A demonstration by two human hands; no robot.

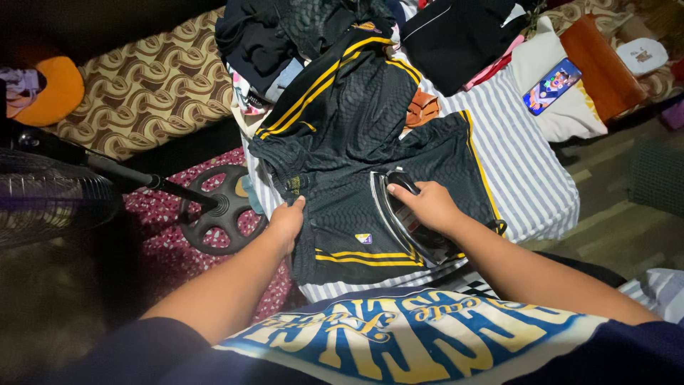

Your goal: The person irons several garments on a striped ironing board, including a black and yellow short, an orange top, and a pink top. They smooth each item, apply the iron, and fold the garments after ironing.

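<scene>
Two hands are in view: the left hand and the right hand. There is one clothes iron, one pair of black shorts with yellow stripes, one phone far right, one orange cap far left, one standing fan, and one heap of dark clothes.

Both forearms are bare to the left hand and right hand; a dark navy short-sleeved shirt carries a cream chest panel with yellow and blue curved lettering
</scene>
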